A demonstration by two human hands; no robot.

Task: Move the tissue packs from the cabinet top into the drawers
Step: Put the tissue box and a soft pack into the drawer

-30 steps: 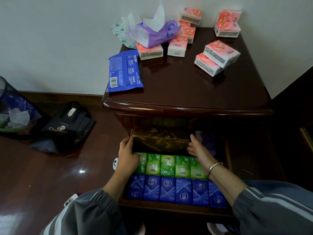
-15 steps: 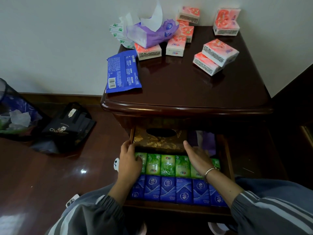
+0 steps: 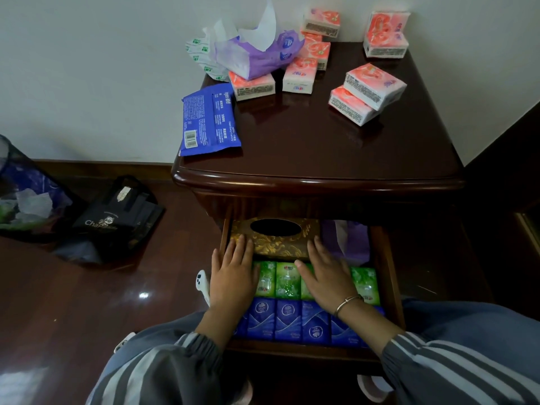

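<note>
Both left hand [image 3: 233, 277] and right hand [image 3: 324, 277] lie flat, fingers straight, on green packs [image 3: 285, 280] in the drawer [image 3: 390, 287]; next, probably, gripping pink packs [image 3: 374, 86] at 12 o'clock.

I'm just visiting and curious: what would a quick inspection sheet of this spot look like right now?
Surface: dark glossy cabinet top, with the drawer below pulled open.
Job's things: pink tissue packs, a flat blue pack and an opened purple pack on top; rows of green packs and blue packs in the drawer.
Clutter: gold tissue box at the drawer's back.
Hands: left hand and right hand lie flat on the green packs, fingertips at the gold tissue box, holding nothing.
Cables: nothing seen.
Surroundings: black bag and bin on the wooden floor, white wall.
</note>
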